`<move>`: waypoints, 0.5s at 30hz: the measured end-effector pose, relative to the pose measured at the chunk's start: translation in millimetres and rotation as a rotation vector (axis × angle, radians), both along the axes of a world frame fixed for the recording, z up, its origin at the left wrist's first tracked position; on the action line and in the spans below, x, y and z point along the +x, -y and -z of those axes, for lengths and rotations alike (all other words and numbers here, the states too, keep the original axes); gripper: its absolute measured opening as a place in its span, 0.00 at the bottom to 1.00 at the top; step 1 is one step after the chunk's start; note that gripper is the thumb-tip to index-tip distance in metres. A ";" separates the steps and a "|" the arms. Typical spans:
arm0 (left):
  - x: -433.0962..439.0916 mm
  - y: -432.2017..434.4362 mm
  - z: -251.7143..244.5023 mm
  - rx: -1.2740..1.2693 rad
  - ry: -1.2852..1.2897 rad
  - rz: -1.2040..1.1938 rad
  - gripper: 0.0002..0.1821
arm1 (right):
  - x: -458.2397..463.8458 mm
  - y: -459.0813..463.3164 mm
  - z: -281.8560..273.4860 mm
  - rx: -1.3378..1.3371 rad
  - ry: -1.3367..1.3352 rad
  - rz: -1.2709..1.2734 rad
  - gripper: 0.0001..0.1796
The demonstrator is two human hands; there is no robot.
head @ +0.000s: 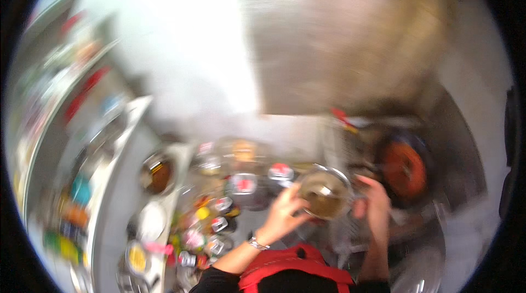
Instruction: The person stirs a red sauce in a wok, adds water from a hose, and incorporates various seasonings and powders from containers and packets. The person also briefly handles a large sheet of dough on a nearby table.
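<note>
My left hand [283, 213], with a bracelet at its wrist, grips the near left side of a round clear bowl [324, 194]. The bowl has a shiny rim, and brownish contents or a brownish bottom show in it. Close to the bowl's right side is my right hand [373, 200], its fingers bent toward the rim. Blur hides whether those fingers touch the bowl or hold anything. Right of that hand sits a dark round pan [404, 169] with something orange-red in it.
Several jars and bottles [220, 223] crowd the counter on the left, among them a red-topped jar [280, 172]. A white bowl [152, 221] and a container of brown liquid [158, 174] stand farther left. Laden shelves [119, 145] line the left side. A red-handled item [343, 118] lies behind the bowl.
</note>
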State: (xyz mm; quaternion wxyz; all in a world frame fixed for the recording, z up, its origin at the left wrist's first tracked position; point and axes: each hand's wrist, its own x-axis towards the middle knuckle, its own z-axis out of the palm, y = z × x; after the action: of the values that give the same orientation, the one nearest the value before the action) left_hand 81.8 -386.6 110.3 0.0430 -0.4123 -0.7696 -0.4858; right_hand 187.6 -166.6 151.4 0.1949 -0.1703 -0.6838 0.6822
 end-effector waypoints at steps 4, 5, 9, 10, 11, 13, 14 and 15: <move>23.4 174.8 -28.3 0.200 0.123 -0.275 0.20 | -13.6 100.2 10.1 0.137 -0.215 0.118 0.26; 24.0 217.5 -40.2 0.058 0.043 -0.468 0.19 | -21.8 120.9 11.1 0.063 -0.157 0.126 0.22; -2.8 362.9 -80.3 0.085 -0.205 -1.109 0.13 | -64.0 213.5 18.9 0.013 -0.018 -0.239 0.16; -17.2 396.8 -89.5 0.052 -0.325 -1.236 0.13 | -72.2 233.9 16.6 0.075 -0.021 -0.297 0.16; -30.1 427.8 -96.4 0.101 -0.338 -1.298 0.13 | -78.4 252.4 13.4 0.126 -0.028 -0.368 0.15; -53.9 480.6 -103.1 0.137 -0.456 -1.415 0.13 | -82.9 283.5 6.1 0.092 -0.116 -0.384 0.15; -66.2 501.8 -103.0 0.093 -0.370 -1.504 0.13 | -86.8 296.3 2.2 0.110 -0.102 -0.382 0.15; -78.5 519.3 -101.0 0.051 -0.292 -1.586 0.13 | -88.9 307.2 -0.8 0.109 -0.123 -0.406 0.14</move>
State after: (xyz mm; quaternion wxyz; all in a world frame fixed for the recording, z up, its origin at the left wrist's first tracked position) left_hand 3.3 -905.9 211.3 0.4847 0.1984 -0.8082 -0.2693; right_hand 98.8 -473.8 152.2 0.1040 0.0236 -0.7268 0.6785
